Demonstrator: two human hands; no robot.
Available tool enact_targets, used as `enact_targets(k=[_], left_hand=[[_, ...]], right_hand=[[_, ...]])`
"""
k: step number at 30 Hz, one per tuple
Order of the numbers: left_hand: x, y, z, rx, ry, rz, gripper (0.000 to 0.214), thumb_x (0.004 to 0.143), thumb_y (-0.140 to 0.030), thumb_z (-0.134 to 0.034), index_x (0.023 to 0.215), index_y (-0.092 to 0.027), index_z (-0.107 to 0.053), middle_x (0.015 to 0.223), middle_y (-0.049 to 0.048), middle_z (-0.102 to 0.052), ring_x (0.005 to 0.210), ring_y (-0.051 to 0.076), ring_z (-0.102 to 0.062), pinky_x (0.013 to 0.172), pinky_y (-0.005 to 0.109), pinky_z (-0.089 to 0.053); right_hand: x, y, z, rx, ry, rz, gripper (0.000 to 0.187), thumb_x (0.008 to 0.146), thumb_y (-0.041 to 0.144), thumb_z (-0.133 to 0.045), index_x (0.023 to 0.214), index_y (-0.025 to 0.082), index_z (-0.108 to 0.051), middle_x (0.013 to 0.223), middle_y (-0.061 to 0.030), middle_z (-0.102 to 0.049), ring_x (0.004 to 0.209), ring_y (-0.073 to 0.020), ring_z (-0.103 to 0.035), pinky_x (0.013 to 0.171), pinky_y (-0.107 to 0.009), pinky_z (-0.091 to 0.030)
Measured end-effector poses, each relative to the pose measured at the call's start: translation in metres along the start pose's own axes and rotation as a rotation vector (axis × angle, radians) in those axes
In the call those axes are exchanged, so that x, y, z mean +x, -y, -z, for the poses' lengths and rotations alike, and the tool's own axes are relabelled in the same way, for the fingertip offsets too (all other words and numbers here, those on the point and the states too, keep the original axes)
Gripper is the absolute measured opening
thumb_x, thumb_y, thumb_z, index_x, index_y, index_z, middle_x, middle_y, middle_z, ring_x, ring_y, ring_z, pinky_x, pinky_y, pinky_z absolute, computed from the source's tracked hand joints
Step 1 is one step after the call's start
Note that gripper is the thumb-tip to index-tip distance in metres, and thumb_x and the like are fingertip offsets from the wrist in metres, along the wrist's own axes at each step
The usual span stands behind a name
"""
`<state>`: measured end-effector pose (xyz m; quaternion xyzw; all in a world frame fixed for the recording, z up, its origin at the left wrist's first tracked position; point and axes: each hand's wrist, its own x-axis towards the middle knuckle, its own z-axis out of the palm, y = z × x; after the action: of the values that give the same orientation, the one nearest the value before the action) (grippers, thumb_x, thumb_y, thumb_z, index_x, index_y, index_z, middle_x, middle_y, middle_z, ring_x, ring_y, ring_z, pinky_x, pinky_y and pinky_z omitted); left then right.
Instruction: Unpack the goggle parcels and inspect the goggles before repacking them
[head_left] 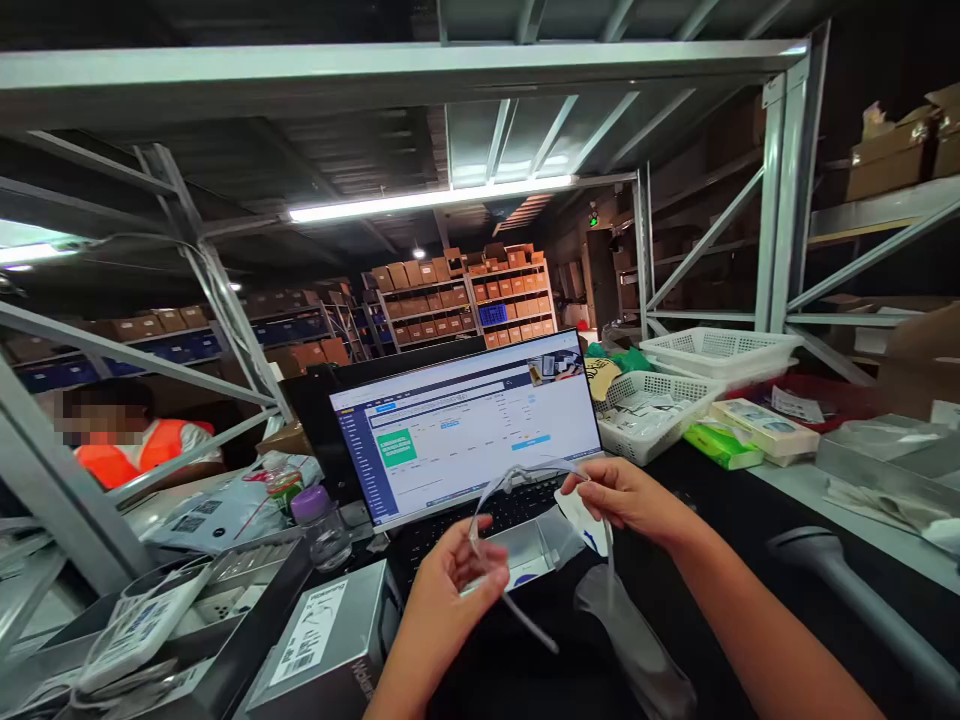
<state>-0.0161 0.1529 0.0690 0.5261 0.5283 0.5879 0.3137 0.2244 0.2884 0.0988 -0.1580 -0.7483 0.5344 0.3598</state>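
A pair of clear glasses [517,472] is held up in front of the laptop, its arms spread toward me. My left hand [459,572] has its fingers closed around the left side of the frame, near the hinge. On the other side, my right hand [619,498] pinches the frame between thumb and fingers. Just under the right fingers is a white piece with a blue mark [581,518]; whether that hand touches it I cannot tell. Below the hands lies an open pale box [525,550] beside a translucent plastic sleeve [637,640].
A laptop [465,430] stands open ahead. Left are a grey box with a label [322,640], a purple-capped bottle [326,535] and a tray of cables. Right are white baskets [652,445] and a handheld scanner [862,590]. Someone in an orange vest [135,455] sits beyond the rack.
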Motion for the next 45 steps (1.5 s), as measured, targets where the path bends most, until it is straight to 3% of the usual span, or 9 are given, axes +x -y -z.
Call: enact_targets(k=[2, 5, 10, 15, 23, 27, 31, 37, 45], left_hand=[[-0.002, 0.002, -0.001, 0.144, -0.032, -0.167, 0.104, 0.063, -0.054, -0.085, 0.15, -0.027, -0.034, 0.144, 0.0132, -0.055, 0.134, 0.03, -0.051, 0.114, 0.045, -0.038], [-0.004, 0.002, 0.0, 0.336, -0.019, -0.284, 0.107, 0.071, -0.051, -0.08, 0.157, -0.034, -0.017, 0.162, 0.0088, -0.03, 0.149, 0.031, -0.028, 0.123, 0.053, -0.021], [-0.003, -0.003, 0.0, 0.517, 0.095, -0.198, 0.06, 0.078, -0.035, -0.07, 0.135, -0.028, -0.054, 0.143, 0.0086, -0.056, 0.134, 0.029, -0.051, 0.116, 0.049, -0.037], [-0.006, -0.012, -0.007, 0.434, 0.082, -0.132, 0.033, 0.077, -0.033, -0.066, 0.108, -0.024, -0.072, 0.113, 0.0077, -0.073, 0.108, 0.028, -0.067, 0.1, 0.042, -0.05], [-0.018, -0.021, -0.01, 0.511, -0.021, -0.214, 0.031, 0.07, -0.023, -0.066, 0.099, -0.03, -0.078, 0.108, 0.004, -0.075, 0.105, 0.029, -0.068, 0.097, 0.04, -0.052], [-0.019, -0.023, -0.01, 0.544, -0.023, -0.201, 0.032, 0.071, -0.024, -0.067, 0.1, -0.032, -0.078, 0.108, 0.0028, -0.075, 0.105, 0.027, -0.069, 0.097, 0.038, -0.053], [-0.019, -0.026, -0.008, 0.561, -0.01, -0.188, 0.034, 0.07, -0.023, -0.066, 0.1, -0.033, -0.078, 0.108, 0.0019, -0.075, 0.104, 0.027, -0.069, 0.095, 0.036, -0.054], [-0.019, -0.028, -0.007, 0.558, -0.018, -0.164, 0.035, 0.069, -0.025, -0.066, 0.101, -0.032, -0.078, 0.105, 0.0024, -0.076, 0.102, 0.028, -0.07, 0.095, 0.04, -0.054], [-0.019, -0.027, -0.003, 0.453, -0.015, -0.086, 0.034, 0.068, -0.024, -0.069, 0.1, -0.027, -0.078, 0.102, 0.0062, -0.077, 0.099, 0.029, -0.071, 0.095, 0.04, -0.054]], right_hand=[[-0.007, 0.009, 0.0, -0.217, -0.049, 0.097, 0.038, 0.091, 0.052, -0.063, 0.098, 0.016, -0.073, 0.069, 0.0009, -0.063, 0.059, -0.011, -0.053, 0.055, -0.023, -0.038], [-0.014, 0.019, -0.005, -0.59, -0.029, 0.229, 0.025, 0.096, 0.041, -0.062, 0.101, 0.02, -0.074, 0.091, -0.0026, -0.074, 0.08, -0.0171, -0.064, 0.071, -0.026, -0.043], [-0.015, 0.022, -0.015, -0.838, 0.036, 0.346, 0.02, 0.096, 0.036, -0.063, 0.103, 0.021, -0.075, 0.094, -0.0035, -0.076, 0.086, -0.0183, -0.065, 0.074, -0.027, -0.04], [-0.009, 0.007, -0.004, -0.681, 0.141, 0.278, 0.019, 0.091, 0.037, -0.07, 0.104, 0.025, -0.077, 0.093, -0.0032, -0.075, 0.083, -0.0178, -0.066, 0.072, -0.026, -0.044], [0.028, -0.094, 0.063, -0.811, -0.221, -0.182, 0.043, 0.086, 0.011, -0.057, 0.128, 0.015, -0.066, 0.128, -0.0151, -0.067, 0.109, -0.0274, -0.065, 0.095, -0.039, -0.048], [0.038, -0.139, 0.067, -0.891, -0.239, -0.24, 0.052, 0.083, 0.002, -0.05, 0.132, 0.014, -0.062, 0.142, -0.016, -0.057, 0.13, -0.0276, -0.053, 0.107, -0.039, -0.039], [0.039, -0.163, 0.061, -0.959, -0.227, -0.293, 0.051, 0.083, 0.002, -0.051, 0.131, 0.014, -0.062, 0.134, -0.016, -0.062, 0.118, -0.0272, -0.06, 0.097, -0.036, -0.044], [0.039, -0.17, 0.06, -1.024, -0.226, -0.332, 0.021, 0.087, 0.01, -0.055, 0.096, 0.018, -0.073, 0.111, -0.0105, -0.066, 0.102, -0.0223, -0.063, 0.084, -0.031, -0.043], [0.038, -0.153, 0.065, -0.987, -0.296, -0.355, 0.014, 0.091, 0.018, -0.054, 0.096, 0.019, -0.067, 0.096, -0.0065, -0.07, 0.087, -0.0191, -0.065, 0.072, -0.027, -0.04]])
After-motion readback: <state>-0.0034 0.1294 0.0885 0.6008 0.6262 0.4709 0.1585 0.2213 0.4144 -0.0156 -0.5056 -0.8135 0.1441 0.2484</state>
